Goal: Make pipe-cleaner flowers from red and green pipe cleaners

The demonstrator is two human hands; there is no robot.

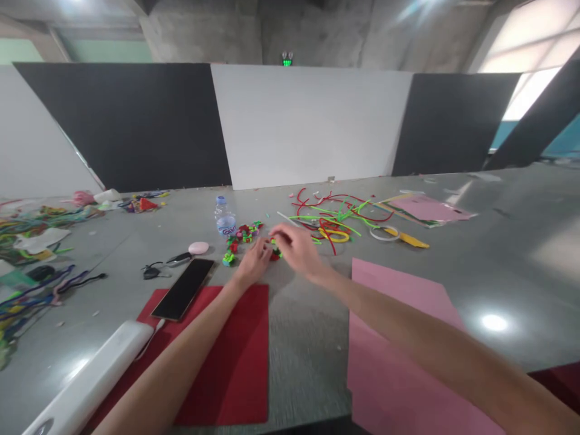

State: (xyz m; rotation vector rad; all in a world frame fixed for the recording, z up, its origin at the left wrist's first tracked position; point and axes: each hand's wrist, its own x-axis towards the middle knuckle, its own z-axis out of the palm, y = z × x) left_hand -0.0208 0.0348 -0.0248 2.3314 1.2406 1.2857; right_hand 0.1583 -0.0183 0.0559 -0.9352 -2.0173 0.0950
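Both of my arms reach forward over the grey table. My left hand point(254, 261) is bent down, its fingers drawn together beside small red and green curled pieces; what they grip, if anything, is too small to make out. Just to its right, my right hand point(299, 251) is raised a little with fingers curled in a pinch, and its fingertips hide what is between them. A cluster of small red and green flower-like pieces point(247, 232) lies behind my left hand. One green-and-blue piece point(229, 259) sits apart, left of that hand.
A water bottle point(225, 219) stands behind the cluster. Red and green fuzzy stems point(348, 208), a tape roll point(384, 234) and a yellow-handled cutter point(412, 240) lie right. Nearer are a phone point(185, 289), red sheet point(240, 362), pink sheet point(385, 374) and white long device point(95, 377).
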